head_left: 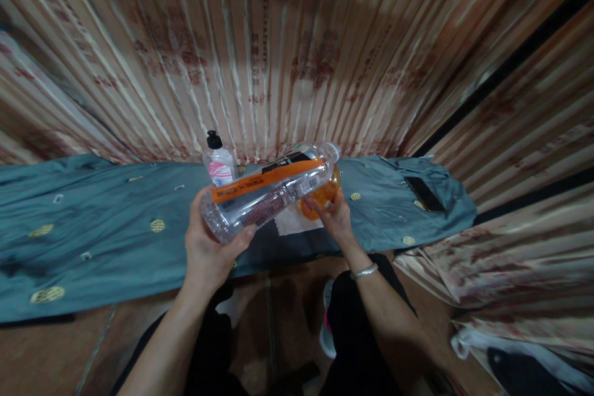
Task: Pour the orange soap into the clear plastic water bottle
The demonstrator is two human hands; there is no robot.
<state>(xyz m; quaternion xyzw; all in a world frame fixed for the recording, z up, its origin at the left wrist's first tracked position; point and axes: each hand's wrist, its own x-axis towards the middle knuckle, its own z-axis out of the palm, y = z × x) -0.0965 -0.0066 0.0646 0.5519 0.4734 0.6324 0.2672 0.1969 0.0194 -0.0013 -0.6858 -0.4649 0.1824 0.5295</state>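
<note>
My left hand point(211, 244) is wrapped round the base of a clear plastic bottle point(271, 189) with an orange and black label. The bottle lies tilted, its uncapped-looking neck pointing right and a little up. Behind that neck, my right hand point(338, 216) has its fingers closed on an orange translucent container point(310, 208), partly hidden by the bottle; its exact kind I cannot make out. Under the container a white paper sheet point(292, 223) shows on the cloth. A clear pump bottle point(220, 164) with a black top and pink label stands upright behind my left hand.
A green-blue cloth point(116, 216) with yellow prints covers the long narrow surface. At its right end lies a black phone point(424, 193). Pleated patterned curtains point(278, 62) hang close behind and on the right. Tiled floor point(260, 322) shows below.
</note>
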